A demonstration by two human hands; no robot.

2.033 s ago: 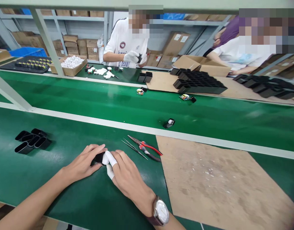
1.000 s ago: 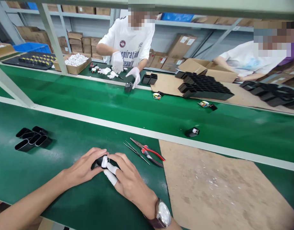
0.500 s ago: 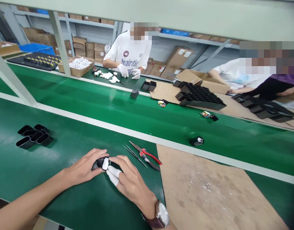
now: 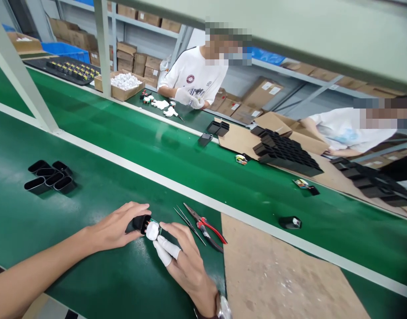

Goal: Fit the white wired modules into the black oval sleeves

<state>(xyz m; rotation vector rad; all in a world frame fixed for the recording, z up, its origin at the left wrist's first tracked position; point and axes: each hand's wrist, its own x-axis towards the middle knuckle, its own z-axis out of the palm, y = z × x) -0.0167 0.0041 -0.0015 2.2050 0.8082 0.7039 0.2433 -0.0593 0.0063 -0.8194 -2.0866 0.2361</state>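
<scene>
My left hand [image 4: 118, 228] lies on the green bench mat with its fingers curled around a small black housing [image 4: 139, 223]. My right hand [image 4: 183, 261], with white finger cots on two fingers, pinches a small white part [image 4: 152, 231] at the housing's open end. The housing rests on the mat between both hands. A wristwatch [image 4: 219, 308] sits on my right wrist at the bottom edge.
Red-handled pliers [image 4: 206, 228] and tweezers [image 4: 189, 225] lie right of my hands, beside a brown board [image 4: 283, 279]. Several empty black housings [image 4: 48, 177] stand at left. A black unit [image 4: 289, 222] rides the conveyor belt. Two people work across it among black trays [image 4: 286, 153] and cartons.
The view has tilted and swung left. My right fingers have drawn back a little, so the white part now shows at the housing's end. Pieces on the belt have drifted right.
</scene>
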